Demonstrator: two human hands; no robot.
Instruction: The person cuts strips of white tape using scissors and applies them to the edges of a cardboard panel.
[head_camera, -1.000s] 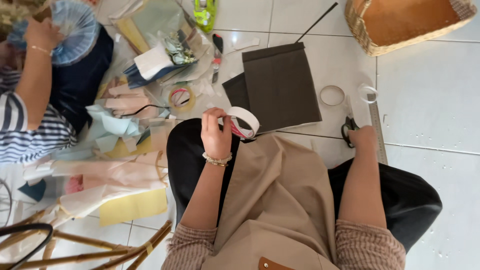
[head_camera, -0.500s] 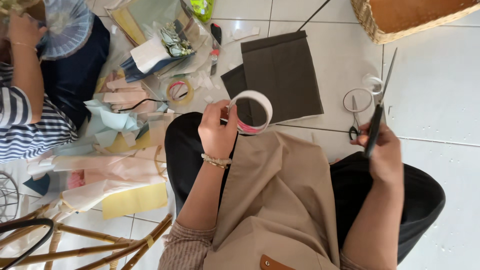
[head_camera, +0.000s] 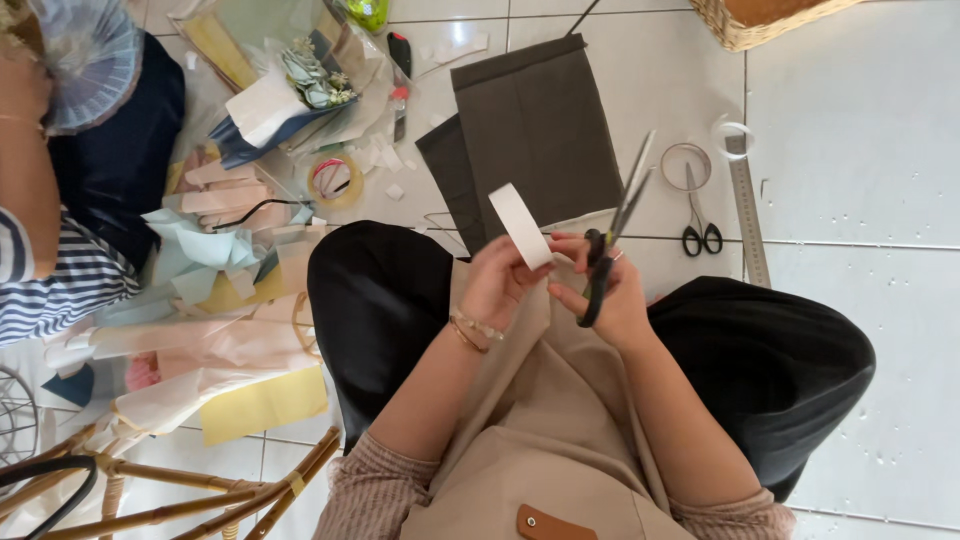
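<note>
I sit on a white tiled floor in a beige apron. My left hand grips a white roll of tape, held up on edge in front of me. Close beside it, my right hand holds black-handled scissors with the blades pointing up and away. The fingertips of both hands nearly meet at the tape. Just beyond the hands, dark grey folded paper sheets lie on the floor.
A second pair of small scissors, a tape ring and a metal ruler lie to the right. A wicker basket sits top right. Left: another person, piled pastel papers, a tape roll, rattan frame.
My right hand lifted the scissors from the floor at the right and brought them in to the tape roll. My left hand raised the tape and turned it on edge.
</note>
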